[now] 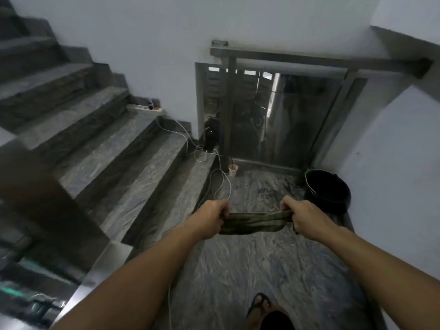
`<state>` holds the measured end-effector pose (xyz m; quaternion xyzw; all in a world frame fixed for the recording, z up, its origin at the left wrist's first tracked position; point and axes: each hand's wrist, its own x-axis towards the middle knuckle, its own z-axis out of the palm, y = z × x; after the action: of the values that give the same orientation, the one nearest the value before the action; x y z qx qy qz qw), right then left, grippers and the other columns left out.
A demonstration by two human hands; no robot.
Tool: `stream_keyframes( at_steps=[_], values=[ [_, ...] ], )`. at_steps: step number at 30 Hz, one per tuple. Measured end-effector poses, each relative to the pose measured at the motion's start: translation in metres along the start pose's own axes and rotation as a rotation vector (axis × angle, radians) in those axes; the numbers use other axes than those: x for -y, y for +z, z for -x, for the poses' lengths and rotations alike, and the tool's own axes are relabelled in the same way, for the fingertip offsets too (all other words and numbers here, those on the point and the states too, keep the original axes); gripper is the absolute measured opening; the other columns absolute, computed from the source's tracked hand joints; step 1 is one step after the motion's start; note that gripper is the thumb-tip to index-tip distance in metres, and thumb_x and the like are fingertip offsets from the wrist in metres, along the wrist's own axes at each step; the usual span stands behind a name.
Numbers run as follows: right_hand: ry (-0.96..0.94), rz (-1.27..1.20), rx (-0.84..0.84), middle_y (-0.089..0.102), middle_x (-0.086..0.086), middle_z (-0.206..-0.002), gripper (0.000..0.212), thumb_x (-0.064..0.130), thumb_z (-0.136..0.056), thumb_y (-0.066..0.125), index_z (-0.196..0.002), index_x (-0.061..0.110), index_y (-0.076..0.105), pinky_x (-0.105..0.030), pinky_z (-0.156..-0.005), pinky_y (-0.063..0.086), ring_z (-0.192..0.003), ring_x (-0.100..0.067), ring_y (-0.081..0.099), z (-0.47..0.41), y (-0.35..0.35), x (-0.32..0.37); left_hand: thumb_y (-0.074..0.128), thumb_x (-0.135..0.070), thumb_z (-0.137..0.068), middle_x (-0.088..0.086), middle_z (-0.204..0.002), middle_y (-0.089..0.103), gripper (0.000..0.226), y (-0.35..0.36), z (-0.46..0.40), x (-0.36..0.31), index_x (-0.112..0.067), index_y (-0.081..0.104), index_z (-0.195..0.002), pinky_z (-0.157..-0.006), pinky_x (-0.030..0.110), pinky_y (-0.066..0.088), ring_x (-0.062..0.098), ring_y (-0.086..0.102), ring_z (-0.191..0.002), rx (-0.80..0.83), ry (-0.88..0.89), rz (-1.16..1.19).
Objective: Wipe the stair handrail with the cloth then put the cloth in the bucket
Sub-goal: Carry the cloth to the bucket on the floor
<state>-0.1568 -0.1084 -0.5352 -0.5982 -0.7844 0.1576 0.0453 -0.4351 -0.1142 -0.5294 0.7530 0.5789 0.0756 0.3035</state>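
Observation:
A dark green cloth (254, 222) is stretched between both my hands over the landing floor. My left hand (210, 216) grips its left end and my right hand (301, 215) grips its right end. A black bucket (327, 191) stands on the floor by the right wall, just beyond my right hand. The metal handrail (297, 59) tops a glass panel straight ahead, and a dark handrail post (35, 186) rises at the left, blurred.
Grey marble stairs (114, 148) climb to the left. A white power strip (145, 109) lies on a step, with white cables (221, 182) trailing down onto the landing. A paper cup (233, 169) stands at the foot of the glass panel. My sandalled foot (260, 306) is at the bottom.

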Motion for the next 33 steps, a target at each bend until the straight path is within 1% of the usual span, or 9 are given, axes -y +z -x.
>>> stream_keyframes(
  at_steps=[3, 7, 11, 15, 19, 22, 27, 31, 33],
  values=[
    [0.062, -0.057, -0.003, 0.057, -0.004, -0.079, 0.035, -0.004, -0.075, 0.049, -0.085, 0.030, 0.047, -0.042, -0.058, 0.050, -0.066, -0.019, 0.055, -0.031, -0.010, -0.041, 0.052, -0.003, -0.087, 0.005, -0.111, 0.058, 0.022, 0.000, -0.061, -0.013, -0.018, 0.065, -0.097, -0.088, 0.039, 0.054, 0.022, 0.058, -0.099, 0.046, 0.033, -0.052],
    [0.118, -0.131, -0.014, 0.062, -0.004, -0.078, 0.035, -0.002, -0.072, 0.048, -0.083, 0.031, 0.051, -0.041, -0.059, 0.051, -0.066, -0.018, 0.058, -0.077, -0.031, -0.096, 0.050, -0.004, -0.089, 0.006, -0.117, 0.061, 0.029, -0.003, -0.146, -0.031, -0.022, 0.069, -0.103, -0.091, 0.037, 0.053, 0.021, 0.060, -0.102, 0.112, 0.038, -0.057],
    [0.147, -0.101, -0.011, 0.065, -0.006, -0.088, 0.030, 0.000, -0.075, 0.051, -0.089, 0.027, 0.057, -0.039, -0.063, 0.049, -0.078, -0.025, 0.059, -0.116, -0.058, -0.140, 0.051, -0.005, -0.091, 0.008, -0.116, 0.062, 0.029, -0.014, -0.217, -0.062, -0.021, 0.068, -0.107, -0.091, 0.036, 0.053, 0.023, 0.061, -0.101, 0.177, 0.018, -0.071],
    [0.179, -0.068, -0.042, 0.067, -0.006, -0.090, 0.030, 0.001, -0.075, 0.054, -0.091, 0.025, 0.059, -0.034, -0.060, 0.042, -0.082, -0.029, 0.060, -0.150, -0.084, -0.176, 0.051, -0.003, -0.090, 0.008, -0.116, 0.062, 0.030, -0.025, -0.281, -0.087, -0.021, 0.068, -0.106, -0.091, 0.035, 0.053, 0.024, 0.062, -0.101, 0.174, 0.053, -0.094],
    [0.221, -0.055, -0.073, 0.069, -0.007, -0.089, 0.031, 0.001, -0.075, 0.054, -0.092, 0.026, 0.061, -0.037, -0.060, 0.045, -0.080, -0.031, 0.062, -0.173, -0.100, -0.200, 0.053, -0.003, -0.088, 0.009, -0.118, 0.061, 0.030, -0.033, -0.332, -0.106, -0.021, 0.068, -0.106, -0.092, 0.037, 0.053, 0.025, 0.061, -0.103, 0.198, 0.085, -0.124],
    [0.281, -0.076, -0.078, 0.070, -0.007, -0.089, 0.031, 0.003, -0.075, 0.054, -0.092, 0.028, 0.062, -0.039, -0.063, 0.050, -0.080, -0.031, 0.062, -0.188, -0.108, -0.221, 0.053, -0.004, -0.088, 0.008, -0.117, 0.059, 0.028, -0.037, -0.370, -0.117, -0.022, 0.066, -0.105, -0.088, 0.036, 0.053, 0.026, 0.061, -0.101, 0.228, 0.116, -0.138],
    [0.361, -0.082, -0.107, 0.070, -0.007, -0.083, 0.027, 0.001, -0.076, 0.057, -0.092, 0.021, 0.064, -0.036, -0.061, 0.047, -0.077, -0.031, 0.063, -0.220, -0.113, -0.262, 0.053, -0.006, -0.086, 0.008, -0.112, 0.058, 0.021, -0.030, -0.446, -0.130, -0.025, 0.059, -0.090, -0.084, 0.039, 0.053, 0.025, 0.058, -0.097, 0.297, 0.186, -0.152],
    [0.434, -0.107, -0.141, 0.064, -0.006, -0.071, 0.025, -0.003, -0.070, 0.055, -0.086, 0.015, 0.061, -0.043, -0.057, 0.050, -0.067, -0.032, 0.059, -0.255, -0.100, -0.308, 0.053, -0.001, -0.084, 0.010, -0.113, 0.059, 0.024, -0.008, -0.522, -0.135, -0.019, 0.061, -0.097, -0.084, 0.040, 0.053, 0.028, 0.058, -0.098, 0.341, 0.262, -0.168],
    [0.470, -0.106, -0.156, 0.065, -0.008, -0.072, 0.025, -0.004, -0.070, 0.056, -0.085, 0.015, 0.062, -0.044, -0.057, 0.051, -0.067, -0.032, 0.060, -0.271, -0.088, -0.333, 0.051, 0.000, -0.085, 0.010, -0.114, 0.058, 0.027, 0.008, -0.559, -0.135, -0.020, 0.061, -0.101, -0.084, 0.041, 0.053, 0.030, 0.059, -0.099, 0.382, 0.284, -0.185]
  ],
)
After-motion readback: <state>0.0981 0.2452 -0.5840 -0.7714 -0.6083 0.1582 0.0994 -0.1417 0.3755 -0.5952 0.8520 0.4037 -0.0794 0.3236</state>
